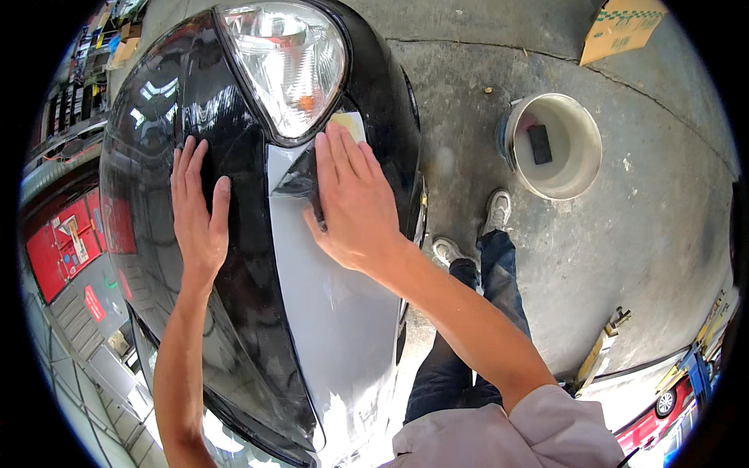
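Observation:
Below the headlight (290, 70) of a black car, my right hand (355, 199) lies over a dark, thin sheet of sandpaper (295, 178). The sheet's dark corner shows left of my fingers, and its rest is hidden under the palm. It rests on the grey fender panel (335, 312), whose tip by the headlight has a yellowish patch. My right fingers are straight and together, with the thumb at the sheet's lower edge. On the glossy black hood (242, 226), my left hand (200, 214) is laid flat, thumb apart from the fingers, holding nothing.
Right of the car a bucket (577, 183) stands on the concrete floor (624, 257), a dark block (539, 144) inside it. A cardboard box (624, 30) is at the far right. Red cabinets (58, 249) stand left; a red car (655, 417) is at lower right.

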A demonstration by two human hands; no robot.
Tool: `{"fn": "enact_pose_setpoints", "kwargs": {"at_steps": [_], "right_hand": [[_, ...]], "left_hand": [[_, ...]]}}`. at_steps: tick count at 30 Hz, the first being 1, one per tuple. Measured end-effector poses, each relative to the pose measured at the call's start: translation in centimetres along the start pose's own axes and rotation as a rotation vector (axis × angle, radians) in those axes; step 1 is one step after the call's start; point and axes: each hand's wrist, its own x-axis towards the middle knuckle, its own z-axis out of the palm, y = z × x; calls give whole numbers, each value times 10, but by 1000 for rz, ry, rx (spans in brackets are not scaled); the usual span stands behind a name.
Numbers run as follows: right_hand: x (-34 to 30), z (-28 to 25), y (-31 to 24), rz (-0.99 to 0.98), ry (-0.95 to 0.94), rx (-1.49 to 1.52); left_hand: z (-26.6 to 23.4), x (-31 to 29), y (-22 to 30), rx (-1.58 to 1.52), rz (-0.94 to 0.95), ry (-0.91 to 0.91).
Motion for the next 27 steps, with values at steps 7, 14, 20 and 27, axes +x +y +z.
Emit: {"fn": "enact_pose_setpoints", "kwargs": {"at_steps": [7, 14, 20, 27], "right_hand": [[-3, -2, -3, -9, -33, 28], [-26, -7, -10, -51, -98, 109], [-49, -10, -16, -84, -154, 146], [-56, -20, -23, -45, -184, 171]], "left_hand": [[-2, -2, 1, -3, -13, -17], [2, -2, -2, 1, -19, -19], [1, -5, -2, 24, -9, -39], [-4, -3, 5, 57, 21, -2]]}}
